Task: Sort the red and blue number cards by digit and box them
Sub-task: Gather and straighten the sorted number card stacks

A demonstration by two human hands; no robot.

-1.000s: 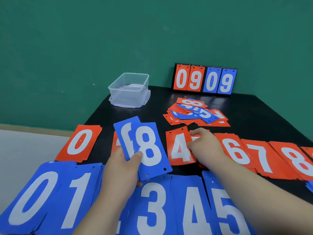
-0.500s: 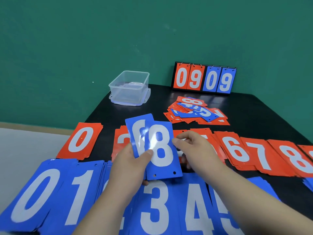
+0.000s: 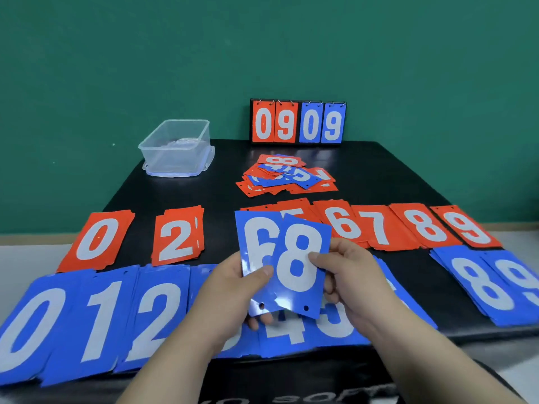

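Blue 8 card (image 3: pixel 302 282), long axis upright, holes lowest, left fingers (image 3: pixel 264 271) and right fingers (image 3: pixel 317 257) pinching it

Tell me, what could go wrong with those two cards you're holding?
The 8 card, pinched by the right hand, could land on the red 8s instead of the blue 8s. The 6 card in the left hand may be an upside-down 9: the 8 card's holes sit at the bottom.

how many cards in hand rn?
2 visible, both blue: 8 card in front, pinched by the right hand; partly covered card behind it, in the left hand. Others may hide behind.
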